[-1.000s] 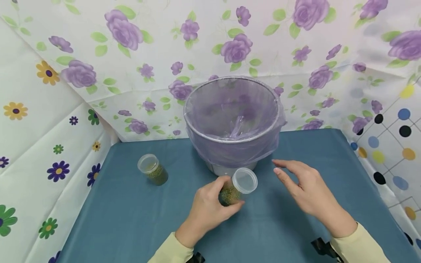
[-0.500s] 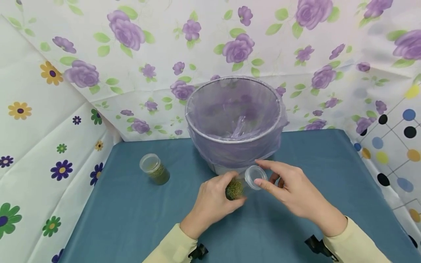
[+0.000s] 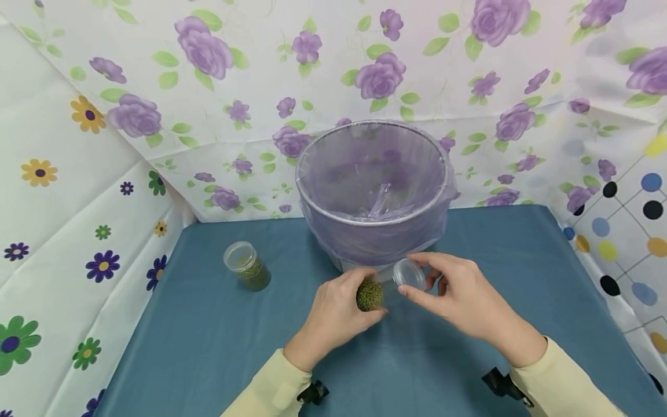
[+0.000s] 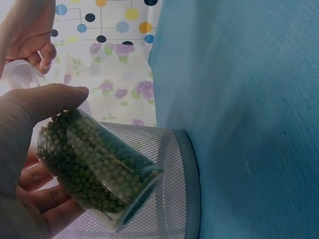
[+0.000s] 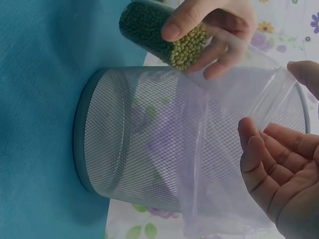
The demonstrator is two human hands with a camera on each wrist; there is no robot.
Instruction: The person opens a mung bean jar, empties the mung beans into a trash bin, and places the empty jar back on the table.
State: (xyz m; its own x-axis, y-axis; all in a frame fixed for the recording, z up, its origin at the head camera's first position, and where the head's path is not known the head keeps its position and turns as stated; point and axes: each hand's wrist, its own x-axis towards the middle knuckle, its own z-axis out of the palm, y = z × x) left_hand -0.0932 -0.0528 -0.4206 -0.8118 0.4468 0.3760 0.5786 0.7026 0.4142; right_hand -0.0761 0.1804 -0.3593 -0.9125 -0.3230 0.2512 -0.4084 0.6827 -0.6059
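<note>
My left hand [image 3: 333, 313] grips a clear plastic jar [image 4: 104, 164] part filled with small green beans [image 3: 369, 295]. The jar is held tilted above the table, its lidded end toward the right. At that end my right hand [image 3: 464, 295] holds the clear screw lid [image 3: 409, 274] between thumb and fingers, the lid's ridged rim [image 5: 274, 97] showing in the right wrist view. To the left, a second lidded jar [image 3: 248, 267] of the same beans stands upright on the table.
Just behind the hands stands a mesh wastebasket [image 5: 144, 139] lined with a purple plastic bag [image 3: 380, 237]. A blue cloth [image 3: 198, 347] covers the table. Flowered sheeting [image 3: 208, 116] hangs at the back and left, dotted sheeting [image 3: 625, 231] at the right.
My right hand has come in from the right and taken hold of the lid. My left hand has tipped the jar further, lid end toward the right hand.
</note>
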